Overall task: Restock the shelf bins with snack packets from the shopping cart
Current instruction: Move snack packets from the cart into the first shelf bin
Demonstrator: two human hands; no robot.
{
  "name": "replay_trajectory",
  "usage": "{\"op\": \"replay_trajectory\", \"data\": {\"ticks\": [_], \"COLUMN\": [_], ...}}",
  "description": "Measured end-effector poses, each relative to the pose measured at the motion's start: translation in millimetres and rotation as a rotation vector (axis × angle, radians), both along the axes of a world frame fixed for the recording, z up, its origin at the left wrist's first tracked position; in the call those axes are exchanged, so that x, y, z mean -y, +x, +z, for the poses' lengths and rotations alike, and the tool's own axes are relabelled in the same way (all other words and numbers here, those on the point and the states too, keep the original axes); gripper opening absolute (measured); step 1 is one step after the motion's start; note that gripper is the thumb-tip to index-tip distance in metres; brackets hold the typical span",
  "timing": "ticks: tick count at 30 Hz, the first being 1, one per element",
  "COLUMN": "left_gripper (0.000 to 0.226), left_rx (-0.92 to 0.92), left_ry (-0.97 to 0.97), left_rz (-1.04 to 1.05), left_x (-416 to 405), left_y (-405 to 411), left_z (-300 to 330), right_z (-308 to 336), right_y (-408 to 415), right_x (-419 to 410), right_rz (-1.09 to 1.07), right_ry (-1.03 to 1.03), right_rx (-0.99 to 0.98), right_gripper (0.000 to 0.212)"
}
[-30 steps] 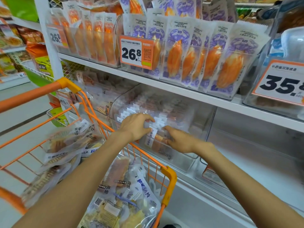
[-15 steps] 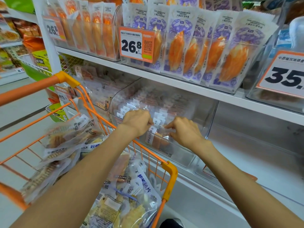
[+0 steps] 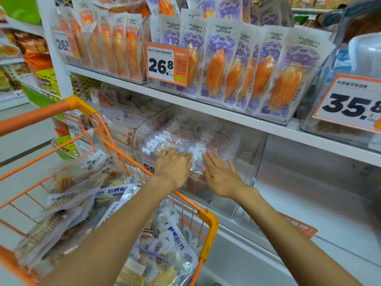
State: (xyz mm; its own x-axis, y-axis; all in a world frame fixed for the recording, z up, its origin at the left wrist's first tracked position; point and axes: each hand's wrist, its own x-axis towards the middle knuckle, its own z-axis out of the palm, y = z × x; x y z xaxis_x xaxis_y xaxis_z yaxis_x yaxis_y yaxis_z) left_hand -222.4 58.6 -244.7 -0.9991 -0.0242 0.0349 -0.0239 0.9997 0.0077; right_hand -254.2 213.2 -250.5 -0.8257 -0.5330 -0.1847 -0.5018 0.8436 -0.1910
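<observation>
Over the clear bin (image 3: 243, 145), flat hands (image 3: 198, 172) press upright packets (image 3: 185, 141).

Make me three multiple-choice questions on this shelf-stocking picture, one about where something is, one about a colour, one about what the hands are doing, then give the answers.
1. Where are both hands?
A. on the cart handle
B. at the clear bin on the lower shelf
C. at the top shelf

2. What colour is the shopping cart frame?
A. blue
B. green
C. orange

3. How are the fingers?
A. stretched flat over the packets
B. clenched in fists
C. gripping a price tag

Answers:
1 B: the left hand and right hand lie on the clear bin under the crab-stick shelf.
2 C: the shopping cart has orange wire and corners.
3 A: the fingers lie straight on the snack packets.
</observation>
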Motion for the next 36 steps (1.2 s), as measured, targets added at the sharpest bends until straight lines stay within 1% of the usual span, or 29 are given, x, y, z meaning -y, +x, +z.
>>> {"op": "replay_trajectory", "data": {"ticks": [4,7,9,12,14,15,16,18,21,23,25,28,29,31,32,33,35,36], "left_gripper": [0.047,0.047,0.044,0.041,0.038,0.036,0.033,0.027,0.021,0.020,0.024,0.026,0.025,0.029,0.032,0.035,0.039,0.039], "left_rx": [0.044,0.048,-0.015,-0.156,-0.237,-0.262,-0.276,-0.285,-0.267,-0.250,-0.199,-0.079,-0.054,-0.043,-0.025,0.010,0.181,0.268], "left_ry": [-0.025,0.036,0.180,0.439,0.533,0.585,0.636,0.722,0.718,0.687,0.655,0.682,0.701,0.669,0.638,0.636,0.619,0.589], "left_rz": [0.009,0.013,0.013,0.020,0.063,0.108,0.165,0.274,0.398,0.445,0.464,0.363,0.330,0.278,0.259,0.244,0.223,0.198], "left_x": [0,1,3,7,13,18,23,34,51,63,73,82,83,87,90,93,95,95], "left_y": [2,-3,-5,4,14,21,28,47,85,111,132,146,150,160,165,170,177,178], "left_z": [-9,-6,-2,0,1,3,5,8,4,-4,-10,-14,-13,-12,-12,-15,-20,-21], "right_z": [-4,-2,-1,0,5,8,12,19,19,14,3,-14,-19,-27,-29,-29,-25,-21], "right_y": [-1,-4,-6,-5,-3,0,4,14,41,59,76,96,101,112,117,120,122,121], "right_x": [3,1,-1,1,3,6,10,19,37,47,59,80,86,95,98,101,105,105], "right_rz": [0.006,-0.002,-0.021,-0.043,-0.051,-0.053,-0.053,-0.039,0.029,0.090,0.161,0.207,0.216,0.261,0.290,0.313,0.333,0.345], "right_ry": [0.042,0.002,-0.115,-0.330,-0.427,-0.476,-0.525,-0.600,-0.619,-0.591,-0.513,-0.361,-0.296,-0.111,-0.017,0.053,0.092,0.076], "right_rx": [-0.007,0.001,-0.035,-0.207,-0.319,-0.335,-0.319,-0.201,-0.051,0.030,0.121,0.180,0.179,0.160,0.133,0.086,0.029,0.043], "right_gripper": [0.055,0.054,0.051,0.041,0.032,0.028,0.023,0.015,0.011,0.010,0.014,0.027,0.035,0.062,0.075,0.082,0.082,0.080]}}
